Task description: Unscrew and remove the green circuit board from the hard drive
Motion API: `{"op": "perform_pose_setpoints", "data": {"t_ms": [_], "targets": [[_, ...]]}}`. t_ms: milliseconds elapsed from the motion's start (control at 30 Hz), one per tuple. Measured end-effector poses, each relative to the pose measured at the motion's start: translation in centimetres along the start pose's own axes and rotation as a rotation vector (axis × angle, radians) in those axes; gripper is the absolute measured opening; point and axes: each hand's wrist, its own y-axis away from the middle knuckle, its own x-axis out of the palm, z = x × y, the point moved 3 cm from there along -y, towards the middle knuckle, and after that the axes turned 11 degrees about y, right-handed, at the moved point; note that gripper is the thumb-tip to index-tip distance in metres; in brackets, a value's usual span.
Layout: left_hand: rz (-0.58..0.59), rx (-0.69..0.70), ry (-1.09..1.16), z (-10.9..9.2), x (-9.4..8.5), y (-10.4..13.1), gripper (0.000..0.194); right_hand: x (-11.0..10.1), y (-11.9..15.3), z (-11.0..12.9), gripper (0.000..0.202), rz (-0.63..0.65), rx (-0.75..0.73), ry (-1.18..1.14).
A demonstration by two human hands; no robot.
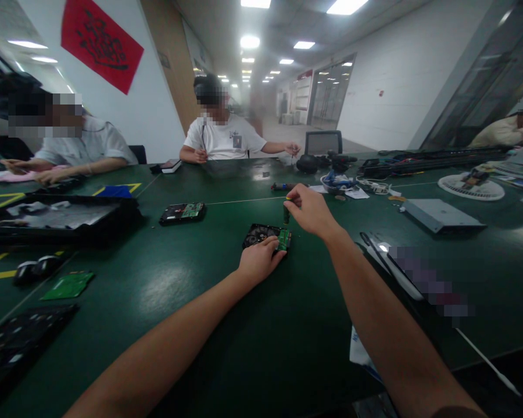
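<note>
A hard drive (261, 233) with a black body and a green circuit board (284, 239) at its right end lies on the table before me. My left hand (261, 259) grips its near side, fingers on top and thumb at the board's near edge. Above the board's far edge, my right hand (307, 210) pinches the top of a small upright screwdriver (286, 215) with a dark handle. Whether its tip touches the drive is too small to make out. Another hard drive (183, 213) lies to the left, apart from both hands.
At left are a black tray (113, 216), a loose green circuit board (68, 285) and a black slab-like part (24, 342). A phone (427, 278), a silver metal box (442, 215) and a bowl (337, 183) are at right. Several people sit around the table.
</note>
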Motion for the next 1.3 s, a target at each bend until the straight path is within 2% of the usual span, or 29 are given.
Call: {"op": "perform_pose_setpoints", "data": {"t_ms": [167,333,500,733,933,1133,1300], "targets": [[-0.006,0.007,-0.007,0.02,0.07,-0.03,0.038,0.21,0.0,-0.3,0.016,-0.018,0.022,-0.033],[-0.011,0.005,-0.011,0.03,0.14,-0.04,0.039,0.15,-0.01,0.06,0.007,0.012,-0.02,-0.045],[0.0,-0.015,0.0,0.0,0.17,-0.06,0.037,-0.02,0.07,-0.14,0.012,-0.019,0.046,-0.023],[-0.024,0.0,-0.005,0.09,0.21,-0.03,0.037,0.03,0.02,0.22,0.005,0.013,-0.027,-0.042],[-0.018,0.005,-0.003,0.13,0.18,-0.02,0.038,-0.12,0.02,-0.05,0.014,-0.009,0.035,-0.003],[-0.012,0.006,-0.01,0.12,0.14,-0.02,0.038,-0.17,-0.03,0.0,0.005,0.023,-0.041,-0.033],[-0.029,0.022,-0.008,0.15,0.18,0.04,0.038,-0.43,-0.02,-0.34,0.01,-0.004,0.0,-0.019]]}}
